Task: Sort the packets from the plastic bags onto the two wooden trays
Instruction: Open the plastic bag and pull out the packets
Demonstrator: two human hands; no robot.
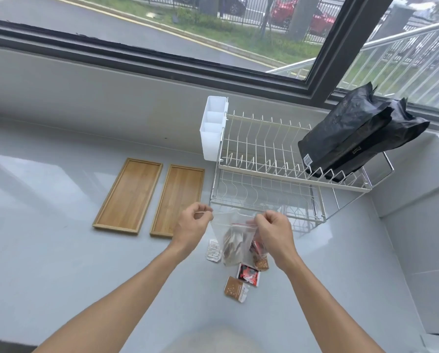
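Here my left hand (191, 224) and right hand (273, 231) each pinch the plastic bag (232, 238) at its top, packets hanging below; both empty wooden trays (179, 200) lie far-left, nearer my left.

A single head-mounted wide-angle camera provides the only view. It looks forward and steeply down onto the grey counter (60, 250) from the near edge, facing the window (162, 34) along the far edge. Both forearms enter from the bottom of the frame, and the hands sit close to the lens at lower centre. Lens distortion bends the window frame and the counter's far edge. The right wall closes the view at the counter's far right corner.
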